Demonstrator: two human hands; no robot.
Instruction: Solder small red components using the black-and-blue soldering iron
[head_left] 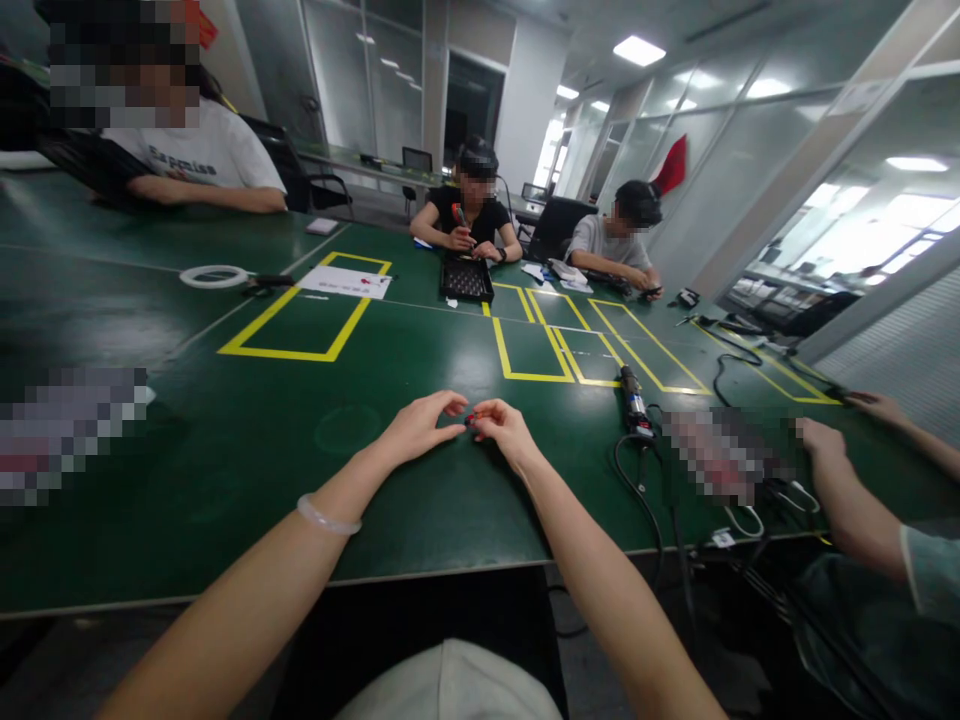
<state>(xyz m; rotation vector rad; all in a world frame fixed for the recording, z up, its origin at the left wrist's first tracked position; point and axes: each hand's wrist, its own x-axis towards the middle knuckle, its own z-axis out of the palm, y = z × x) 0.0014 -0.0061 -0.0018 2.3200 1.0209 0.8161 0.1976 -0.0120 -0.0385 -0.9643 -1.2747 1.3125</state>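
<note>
A small red-and-dark piece [471, 421], too small to name, is just above the green table in front of me. My right hand [508, 432] pinches it between thumb and fingertips. Facing it from the other side, my left hand [426, 425] has curved fingers with a gap between them and the thumb. Its thumb tip comes close to the piece; whether they touch I cannot tell. A pale bracelet [328, 516] circles my left wrist.
Yellow tape rectangles [352, 325] mark the green table [420, 350]. A cylindrical black-and-silver tool [634, 402] with a cable lies right of my hands. A black tray [466, 280] stands before a co-worker opposite. Another person's hand [821, 438] rests at right. A paper sheet [337, 281] lies farther left.
</note>
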